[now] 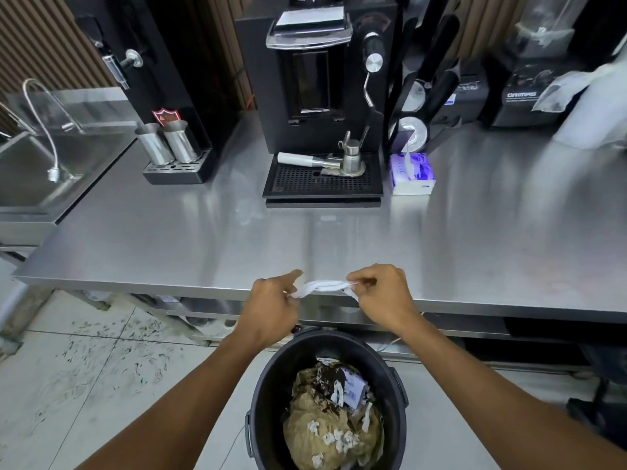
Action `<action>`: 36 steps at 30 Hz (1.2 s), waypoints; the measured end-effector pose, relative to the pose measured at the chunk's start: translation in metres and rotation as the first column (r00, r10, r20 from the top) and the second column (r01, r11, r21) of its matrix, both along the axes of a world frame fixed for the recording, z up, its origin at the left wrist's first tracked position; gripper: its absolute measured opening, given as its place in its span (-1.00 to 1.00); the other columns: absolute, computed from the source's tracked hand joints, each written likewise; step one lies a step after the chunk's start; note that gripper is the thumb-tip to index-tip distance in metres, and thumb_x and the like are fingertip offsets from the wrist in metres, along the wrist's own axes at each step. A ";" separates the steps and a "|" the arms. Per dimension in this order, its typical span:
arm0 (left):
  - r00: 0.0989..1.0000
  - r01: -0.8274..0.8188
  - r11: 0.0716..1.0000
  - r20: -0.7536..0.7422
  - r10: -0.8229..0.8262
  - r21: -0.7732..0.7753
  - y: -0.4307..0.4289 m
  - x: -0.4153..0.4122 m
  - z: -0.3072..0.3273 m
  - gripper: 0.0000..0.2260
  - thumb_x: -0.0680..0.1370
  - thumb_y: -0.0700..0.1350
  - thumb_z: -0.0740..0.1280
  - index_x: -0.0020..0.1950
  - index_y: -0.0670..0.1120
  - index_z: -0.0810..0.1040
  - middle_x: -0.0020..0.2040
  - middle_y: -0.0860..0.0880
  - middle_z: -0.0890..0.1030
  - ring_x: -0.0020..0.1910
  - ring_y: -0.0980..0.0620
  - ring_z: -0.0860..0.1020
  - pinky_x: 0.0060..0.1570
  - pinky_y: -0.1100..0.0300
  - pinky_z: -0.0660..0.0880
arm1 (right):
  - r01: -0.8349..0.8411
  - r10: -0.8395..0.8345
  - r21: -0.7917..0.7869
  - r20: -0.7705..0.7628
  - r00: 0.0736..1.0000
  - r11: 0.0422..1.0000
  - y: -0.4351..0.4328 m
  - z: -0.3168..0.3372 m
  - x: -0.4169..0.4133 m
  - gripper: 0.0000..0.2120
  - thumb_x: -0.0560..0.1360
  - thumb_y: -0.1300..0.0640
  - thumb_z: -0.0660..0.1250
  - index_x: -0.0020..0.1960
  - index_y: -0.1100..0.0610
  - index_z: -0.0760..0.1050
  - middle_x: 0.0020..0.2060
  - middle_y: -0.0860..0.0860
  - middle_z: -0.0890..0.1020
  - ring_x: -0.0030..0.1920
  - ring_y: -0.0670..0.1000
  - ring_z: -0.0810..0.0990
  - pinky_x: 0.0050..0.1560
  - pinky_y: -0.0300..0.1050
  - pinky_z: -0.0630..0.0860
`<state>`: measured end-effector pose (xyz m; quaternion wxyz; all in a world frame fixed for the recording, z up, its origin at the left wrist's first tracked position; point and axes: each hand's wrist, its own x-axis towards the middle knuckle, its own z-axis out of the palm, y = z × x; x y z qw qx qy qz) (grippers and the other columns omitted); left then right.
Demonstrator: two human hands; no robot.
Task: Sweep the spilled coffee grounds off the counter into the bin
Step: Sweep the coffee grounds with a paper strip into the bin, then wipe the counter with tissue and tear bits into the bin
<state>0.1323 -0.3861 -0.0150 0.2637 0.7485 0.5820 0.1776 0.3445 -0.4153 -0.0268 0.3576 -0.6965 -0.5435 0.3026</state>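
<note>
A white tissue [322, 287] is stretched between my two hands at the front edge of the steel counter [203, 239]. My left hand [271, 310] pinches its left end and my right hand [380, 296] pinches its right end. Directly below them on the floor stands a black bin [261, 401], holding brown paper, dark coffee grounds and white tissue scraps. No grounds show on the counter surface.
A black coffee machine [315, 79] with a drip tray [322, 184] stands at the back centre, a tissue pack [412, 173] to its right. Two steel jugs [168, 142] and a sink [37, 171] are at the left. Blenders [529, 79] stand at the back right.
</note>
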 end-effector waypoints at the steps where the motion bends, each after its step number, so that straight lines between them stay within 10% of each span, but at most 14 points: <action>1: 0.999 -0.027 1.000 0.026 0.027 0.012 -0.001 0.008 0.002 -0.58 0.49 -0.31 0.25 0.29 -0.02 0.60 -0.04 -0.04 0.68 -0.17 0.01 0.60 0.06 0.25 0.55 | 0.048 -0.049 -0.007 -0.050 0.998 0.999 0.000 0.002 -0.002 -0.82 0.43 0.33 0.40 -0.07 0.11 0.70 -0.24 -0.04 0.66 -0.26 -0.16 0.59 -0.19 -0.52 0.45; 8: 0.984 0.055 0.998 0.173 -0.051 -0.017 -0.019 0.034 -0.002 -0.77 0.36 -0.37 0.26 -0.37 -0.07 0.51 -0.56 0.09 0.36 -0.52 0.09 0.28 -0.42 0.23 0.32 | 0.202 -0.229 -0.121 -0.298 0.927 0.972 -0.015 -0.003 -0.039 -0.79 0.37 0.38 0.40 -0.24 0.09 0.67 -0.34 0.00 0.70 -0.30 -0.03 0.69 -0.20 -0.13 0.66; 15: 0.916 0.060 0.936 0.391 0.086 -0.348 -0.032 0.006 -0.018 -0.72 0.44 -0.29 0.35 -0.13 0.07 0.74 -0.50 0.16 0.53 -0.50 0.18 0.36 -0.42 0.30 0.31 | 0.277 -0.436 -0.351 -0.548 0.714 0.894 -0.034 -0.013 -0.086 -0.81 0.41 0.41 0.37 -0.21 0.18 0.69 -0.27 0.09 0.73 -0.23 0.05 0.71 -0.21 -0.14 0.65; 21: 0.940 0.157 0.949 0.337 -0.058 -0.275 -0.023 -0.024 -0.036 -0.87 0.44 -0.19 0.49 -0.11 0.03 0.75 -0.42 0.20 0.62 -0.52 0.23 0.43 -0.41 0.26 0.43 | 0.189 -0.378 -0.391 -0.492 0.784 0.901 -0.039 -0.013 -0.100 -0.74 0.35 0.43 0.33 -0.27 0.13 0.70 -0.29 0.04 0.73 -0.28 -0.09 0.66 -0.28 -0.26 0.53; 26: 0.945 0.189 0.953 0.309 -0.111 -0.237 0.012 -0.018 -0.034 -0.88 0.47 -0.22 0.46 -0.08 -0.03 0.73 -0.24 0.13 0.69 -0.30 0.22 0.59 -0.28 0.37 0.47 | 0.208 -0.212 -0.071 -0.066 0.975 0.976 -0.024 -0.010 -0.083 -0.65 0.31 0.27 0.50 0.01 -0.06 0.65 -0.16 -0.12 0.63 -0.28 -0.06 0.56 -0.19 -0.23 0.58; 36: 0.918 0.384 0.923 0.124 -0.377 -0.031 0.099 0.041 -0.024 -0.82 0.53 -0.21 0.34 -0.10 0.09 0.51 -0.14 -0.03 0.61 -0.21 0.03 0.56 -0.19 0.16 0.51 | 0.211 -0.211 -0.048 -0.008 0.977 0.976 0.052 -0.004 -0.015 -0.85 0.37 0.30 0.51 -0.09 0.12 0.70 -0.23 -0.02 0.71 -0.25 -0.06 0.66 -0.07 -0.16 0.63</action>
